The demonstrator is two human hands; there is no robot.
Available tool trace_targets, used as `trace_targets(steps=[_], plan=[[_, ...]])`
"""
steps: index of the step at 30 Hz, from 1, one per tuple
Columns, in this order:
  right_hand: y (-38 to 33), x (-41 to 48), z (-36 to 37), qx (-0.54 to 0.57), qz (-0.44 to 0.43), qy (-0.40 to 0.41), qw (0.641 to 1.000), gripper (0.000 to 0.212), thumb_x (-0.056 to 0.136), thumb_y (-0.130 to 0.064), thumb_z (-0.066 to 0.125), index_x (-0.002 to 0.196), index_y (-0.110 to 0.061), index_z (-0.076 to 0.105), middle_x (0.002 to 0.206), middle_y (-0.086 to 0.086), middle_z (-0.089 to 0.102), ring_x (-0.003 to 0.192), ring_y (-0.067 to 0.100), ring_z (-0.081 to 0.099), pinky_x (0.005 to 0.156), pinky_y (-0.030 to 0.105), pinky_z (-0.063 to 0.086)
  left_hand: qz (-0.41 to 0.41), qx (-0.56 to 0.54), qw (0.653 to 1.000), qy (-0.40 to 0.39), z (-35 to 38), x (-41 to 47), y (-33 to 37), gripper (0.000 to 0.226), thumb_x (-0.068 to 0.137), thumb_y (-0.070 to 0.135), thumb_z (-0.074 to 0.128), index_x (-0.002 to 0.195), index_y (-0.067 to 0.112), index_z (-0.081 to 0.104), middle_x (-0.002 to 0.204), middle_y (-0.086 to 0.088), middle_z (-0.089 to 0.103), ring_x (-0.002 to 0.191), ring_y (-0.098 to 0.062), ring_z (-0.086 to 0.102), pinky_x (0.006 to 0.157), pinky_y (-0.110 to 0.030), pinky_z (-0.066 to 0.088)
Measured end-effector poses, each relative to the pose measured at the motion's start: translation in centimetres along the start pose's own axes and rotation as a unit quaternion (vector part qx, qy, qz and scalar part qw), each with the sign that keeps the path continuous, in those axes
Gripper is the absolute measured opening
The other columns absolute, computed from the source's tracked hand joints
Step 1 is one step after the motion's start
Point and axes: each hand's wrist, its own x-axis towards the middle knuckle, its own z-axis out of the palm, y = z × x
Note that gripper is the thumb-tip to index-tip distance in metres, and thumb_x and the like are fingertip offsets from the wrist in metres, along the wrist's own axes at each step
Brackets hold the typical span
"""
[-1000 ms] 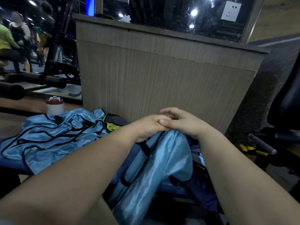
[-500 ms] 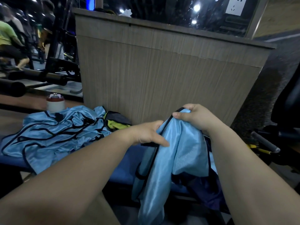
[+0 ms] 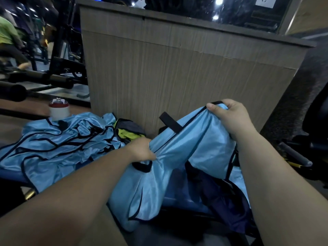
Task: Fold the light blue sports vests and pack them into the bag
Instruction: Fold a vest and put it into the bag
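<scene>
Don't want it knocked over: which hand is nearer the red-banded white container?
Left. The left hand lies right of the container; the right hand is farther right.

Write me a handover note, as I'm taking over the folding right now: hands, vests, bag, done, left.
Left hand grips the held vest low; right hand pinches its raised trim. It hangs unfolded between them.
Vest pile lies crumpled on the left.
Dark bag sits under the right forearm; contents unclear.
Done: nothing certain.
Left: fold this vest, pack it, then the pile.
</scene>
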Motion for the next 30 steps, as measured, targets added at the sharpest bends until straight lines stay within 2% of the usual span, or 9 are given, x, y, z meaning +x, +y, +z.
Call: trace_targets(steps=[4,9,12,15,18,22,24,27,30], plan=[[1.2,1.1,0.0,-0.059,0.007,-0.018,0.998,0.029,0.081,-0.038,0.079,0.083,-0.011,0.07,0.076,0.001,0.07,0.067,0.015,0.066,0.063,0.03,0.055,-0.033,0.159,0.986,0.023,-2.6,1.1,-1.8,0.019,0.08,0.031,0.067,0.096,0.022,0.064,0.084,0.005,0.06,0.082,-0.017,0.059,0.071,-0.027,0.05],[3.9,2.8,0.1,-0.204,0.024,-0.049,0.977,0.021,0.083,-0.046,0.074,0.082,-0.025,0.071,0.08,-0.001,0.071,0.078,0.018,0.068,0.073,0.035,0.055,-0.052,0.338,0.939,0.027,-8.1,3.0,-2.9,0.026,0.079,0.03,0.063,0.104,0.024,0.059,0.099,0.0,0.062,0.092,-0.021,0.059,0.077,-0.029,0.049],[6.0,4.2,-0.1,-0.302,0.059,-0.085,0.948,0.035,0.084,-0.056,0.067,0.093,-0.022,0.068,0.089,-0.001,0.067,0.086,0.02,0.063,0.079,0.039,0.053,-0.079,0.386,0.917,-0.054,-10.6,4.7,-2.9,0.034,0.079,0.026,0.066,0.112,0.02,0.062,0.099,0.0,0.063,0.091,-0.019,0.06,0.075,-0.027,0.049],[8.0,5.1,-0.2,-0.34,0.104,-0.121,0.927,0.036,0.086,-0.058,0.064,0.092,-0.023,0.066,0.088,-0.001,0.066,0.081,0.016,0.06,0.073,0.037,0.049,-0.097,0.421,0.893,-0.126,-11.1,6.7,-4.0,0.029,0.082,0.027,0.066,0.109,0.016,0.067,0.097,0.001,0.064,0.082,-0.014,0.058,0.078,-0.027,0.052],[10.2,5.6,0.1,-0.363,0.122,-0.14,0.913,0.03,0.089,-0.054,0.063,0.095,-0.025,0.066,0.088,-0.002,0.065,0.079,0.014,0.058,0.069,0.035,0.048,-0.101,0.479,0.861,-0.138,-9.6,8.5,-5.7,0.026,0.084,0.03,0.062,0.108,0.019,0.064,0.106,0.002,0.062,0.097,-0.016,0.059,0.084,-0.034,0.05],[13.4,6.9,0.4,-0.403,0.128,-0.111,0.899,0.045,0.094,-0.052,0.056,0.121,-0.015,0.062,0.11,0.006,0.064,0.095,0.025,0.057,0.08,0.037,0.048,-0.067,0.44,0.894,-0.045,-7.3,10.5,-8.3,0.009,0.092,0.027,0.05,0.095,0.02,0.055,0.102,0.002,0.057,0.097,-0.017,0.055,0.087,-0.035,0.048],[14.5,7.8,0.7,-0.416,0.128,-0.09,0.896,0.043,0.098,-0.048,0.052,0.124,-0.015,0.059,0.103,0.005,0.06,0.086,0.024,0.052,0.077,0.037,0.047,-0.061,0.416,0.907,0.001,-6.6,11.4,-9.3,0.019,0.093,0.027,0.047,0.109,0.021,0.056,0.1,0.003,0.054,0.095,-0.016,0.054,0.084,-0.033,0.046],[16.0,8.5,1.9,-0.449,0.142,-0.108,0.875,0.036,0.101,-0.041,0.048,0.126,-0.017,0.056,0.097,0.005,0.059,0.077,0.022,0.055,0.078,0.04,0.054,-0.079,0.43,0.899,0.009,-5.2,12.0,-10.4,0.027,0.095,0.023,0.043,0.12,0.024,0.05,0.118,0.0,0.054,0.107,-0.019,0.054,0.083,-0.035,0.04],[18.6,8.2,3.3,-0.496,0.158,-0.14,0.842,0.034,0.102,-0.04,0.045,0.132,-0.029,0.054,0.114,0.004,0.064,0.094,0.025,0.062,0.083,0.039,0.055,-0.093,0.414,0.904,0.05,-3.6,11.8,-11.8,0.038,0.093,0.022,0.044,0.131,0.026,0.04,0.127,-0.003,0.049,0.115,-0.024,0.048,0.084,-0.041,0.038]])
